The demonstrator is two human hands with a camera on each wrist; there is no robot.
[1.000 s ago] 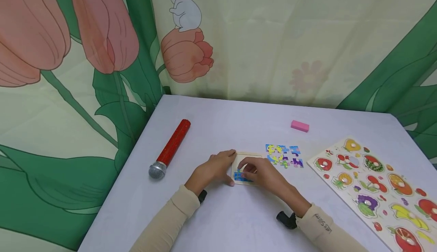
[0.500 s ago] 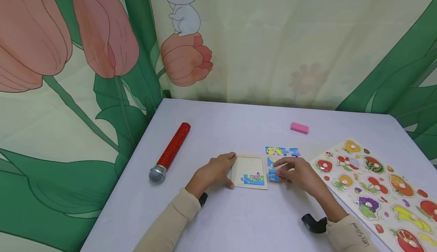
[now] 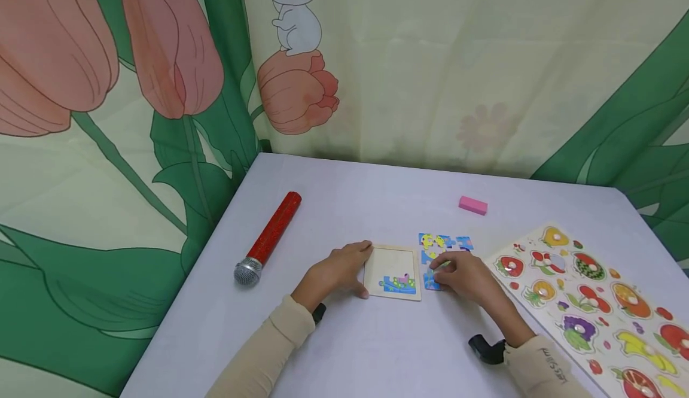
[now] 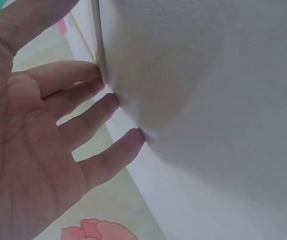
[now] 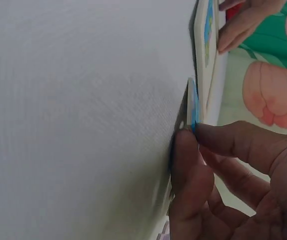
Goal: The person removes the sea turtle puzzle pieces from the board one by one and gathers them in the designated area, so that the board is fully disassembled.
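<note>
My left hand [image 3: 340,269] lies along the left side of a small wooden puzzle tray [image 3: 383,260], thumb near its lower corner and fingers by the upper one. In the left wrist view, its fairly straight fingers [image 4: 111,152] touch the tray edge and the white table. Joined blue puzzle pieces [image 3: 399,284] fill the tray's lower right. To the right of the tray, my right hand [image 3: 462,272] pinches a blue puzzle piece [image 5: 195,102] between thumb and index finger, low over the table. Loose puzzle pieces [image 3: 430,241] lie just beyond, partly hidden by that hand.
A red microphone [image 3: 273,233] lies at the left of the table. Toward the back is a pink block [image 3: 473,205]. A large fruit puzzle board [image 3: 554,296] covers the right side. Behind the table hangs a printed curtain [image 3: 404,57].
My right hand has moved right, from over the tray to beside the loose pieces. A blue piece at the tray's lower left is gone; one now shows at the right fingers. The left hand stays.
</note>
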